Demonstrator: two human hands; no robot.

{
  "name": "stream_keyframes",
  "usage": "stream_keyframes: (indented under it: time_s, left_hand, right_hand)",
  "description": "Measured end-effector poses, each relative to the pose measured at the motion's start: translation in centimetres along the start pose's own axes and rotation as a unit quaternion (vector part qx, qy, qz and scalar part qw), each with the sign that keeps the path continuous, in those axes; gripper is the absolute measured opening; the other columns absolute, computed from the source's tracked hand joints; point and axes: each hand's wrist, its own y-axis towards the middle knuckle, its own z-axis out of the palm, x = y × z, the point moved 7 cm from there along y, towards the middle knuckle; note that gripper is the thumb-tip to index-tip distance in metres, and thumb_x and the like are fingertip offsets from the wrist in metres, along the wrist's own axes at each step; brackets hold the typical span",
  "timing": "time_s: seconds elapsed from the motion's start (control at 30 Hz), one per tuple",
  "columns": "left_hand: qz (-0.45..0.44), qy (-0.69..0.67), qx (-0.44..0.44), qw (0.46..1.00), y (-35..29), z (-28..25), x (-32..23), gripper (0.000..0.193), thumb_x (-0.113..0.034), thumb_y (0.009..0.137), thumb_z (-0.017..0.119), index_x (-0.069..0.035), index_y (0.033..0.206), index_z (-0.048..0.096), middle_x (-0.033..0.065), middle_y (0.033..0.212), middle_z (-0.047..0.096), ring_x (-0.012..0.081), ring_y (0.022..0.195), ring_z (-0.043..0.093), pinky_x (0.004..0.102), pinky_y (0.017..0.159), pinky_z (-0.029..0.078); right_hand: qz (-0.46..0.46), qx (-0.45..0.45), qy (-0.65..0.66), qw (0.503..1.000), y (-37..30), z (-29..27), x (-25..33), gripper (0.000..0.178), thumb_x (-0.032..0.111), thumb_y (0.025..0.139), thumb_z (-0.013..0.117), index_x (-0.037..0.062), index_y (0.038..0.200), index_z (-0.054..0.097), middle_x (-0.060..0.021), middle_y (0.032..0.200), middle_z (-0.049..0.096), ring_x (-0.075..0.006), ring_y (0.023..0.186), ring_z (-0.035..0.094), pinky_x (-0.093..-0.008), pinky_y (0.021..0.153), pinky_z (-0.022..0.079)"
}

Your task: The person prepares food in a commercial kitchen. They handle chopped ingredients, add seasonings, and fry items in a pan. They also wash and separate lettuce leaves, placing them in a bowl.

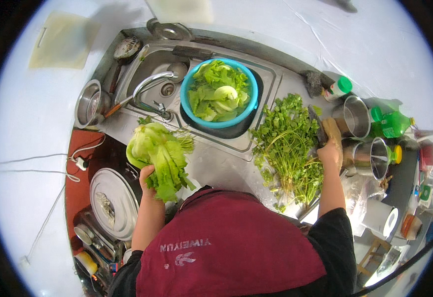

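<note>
My left hand [148, 179] is wrapped round the lower part of a leafy green lettuce head [153, 153], held above the counter left of centre. At the right, my right hand [329, 152] is closed at the lower end of a dark, flat, blade-like thing [318, 126], beside a tan, wood-coloured piece [332, 129]. Its fingers are mostly hidden, so I cannot tell exactly what they grip. Left of that hand spreads a big heap of leafy herbs [288, 143] with thin stems. A blue basin [254, 101] full of torn lettuce leaves [220, 91] sits in the sink's right bowl.
A curved faucet [152, 81] stands over the left bowl of the steel sink [139, 62]. Metal bowls [88, 104] lie at the far left. Steel pots [357, 116] and a green bottle [393, 123] line the right. A round lid [112, 198] lies at the lower left.
</note>
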Motion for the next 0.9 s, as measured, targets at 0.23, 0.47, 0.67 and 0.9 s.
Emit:
stream_keyframes:
  time_s: [0.23, 0.47, 0.67, 0.9]
  left_hand:
    - [-0.099, 0.262, -0.024, 0.960, 0.7, -1.4, 2.4, 0.067, -0.009, 0.073, 0.071, -0.002, 0.136, 0.049, 0.0094, 0.127, 0.060, 0.0257, 0.114, 0.059, 0.0390, 0.100, 0.046]
    - [0.004, 0.722, 0.278, 0.634, 4.7, 7.1, 10.7, 0.103, -0.008, 0.070, 0.073, -0.019, 0.157, 0.018, 0.0195, 0.140, 0.050, 0.0326, 0.119, 0.056, 0.0398, 0.098, 0.047]
    - [0.097, 0.916, 0.311, 0.236, 3.2, 8.7, 22.1, 0.112, -0.035, 0.071, 0.078, -0.021, 0.158, 0.010, 0.0264, 0.153, 0.031, 0.0395, 0.129, 0.044, 0.0573, 0.103, 0.037]
    - [0.080, 0.876, 0.269, 0.392, 3.0, 7.5, 22.5, 0.138, -0.053, 0.055, 0.088, -0.018, 0.158, 0.003, 0.0269, 0.157, 0.019, 0.0457, 0.143, 0.023, 0.0709, 0.106, 0.024]
  right_hand:
    - [-0.134, -0.133, 0.426, 0.885, 0.2, -4.3, -3.1, 0.047, 0.025, 0.088, 0.069, -0.0050, 0.120, 0.053, -0.0197, 0.110, 0.066, -0.0310, 0.098, 0.061, -0.0349, 0.090, 0.046]
    - [-0.147, -0.308, 0.531, 0.776, -1.9, -11.7, -8.8, 0.025, 0.015, 0.095, 0.062, -0.0047, 0.111, 0.061, -0.0085, 0.099, 0.069, -0.0164, 0.091, 0.062, -0.0321, 0.088, 0.047]
    - [-0.210, -0.369, 0.502, 0.754, -10.0, -17.1, -7.5, 0.021, 0.017, 0.093, 0.066, -0.0041, 0.090, 0.068, -0.0063, 0.086, 0.072, -0.0148, 0.078, 0.064, -0.0303, 0.075, 0.049]
    - [-0.165, -0.130, 0.239, 0.948, -22.6, -4.7, 2.8, 0.039, 0.028, 0.089, 0.066, 0.0020, 0.117, 0.062, -0.0223, 0.079, 0.069, -0.0390, 0.074, 0.069, -0.0454, 0.068, 0.055]
